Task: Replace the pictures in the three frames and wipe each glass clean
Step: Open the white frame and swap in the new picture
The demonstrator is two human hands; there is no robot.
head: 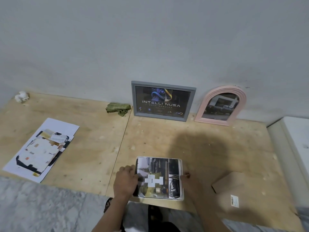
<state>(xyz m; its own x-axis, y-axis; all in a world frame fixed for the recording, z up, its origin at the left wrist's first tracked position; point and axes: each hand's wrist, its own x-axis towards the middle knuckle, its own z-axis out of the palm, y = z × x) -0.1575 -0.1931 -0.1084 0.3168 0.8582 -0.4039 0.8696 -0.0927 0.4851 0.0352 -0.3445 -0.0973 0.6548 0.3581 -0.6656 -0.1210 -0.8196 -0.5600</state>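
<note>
White frame lay flat at near edge of plywood board, long axis running away from person, picture up. Left hand gripped left edge, fingers curled; right hand fingertips pressed right edge.

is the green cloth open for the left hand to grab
Probably yes. The green cloth lies alone by the wall, left of the grey frame, with bare board between it and the left hand, though that hand now holds the white frame.
</note>
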